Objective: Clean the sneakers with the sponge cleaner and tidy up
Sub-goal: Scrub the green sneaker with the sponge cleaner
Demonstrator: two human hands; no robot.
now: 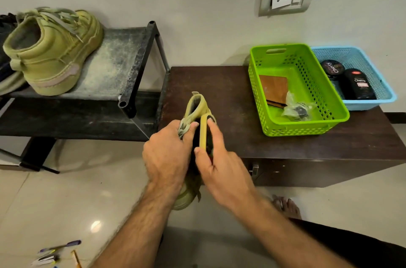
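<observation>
Hands [169, 153] grip sneaker [196, 107] and sponge cleaner [203, 133]; bottle [357, 85] reads "Cherry".

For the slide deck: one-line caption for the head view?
Left hand holds a green sneaker while right hand rubs it with the sponge cleaner; its pair waits on the rack.

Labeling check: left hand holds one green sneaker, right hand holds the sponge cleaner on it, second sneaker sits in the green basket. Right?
One error. The second sneaker sits on the black shoe rack, not in the green basket, as the head view shows. The rest holds: left hand holds the sneaker, right hand holds the sponge cleaner on it.
</observation>
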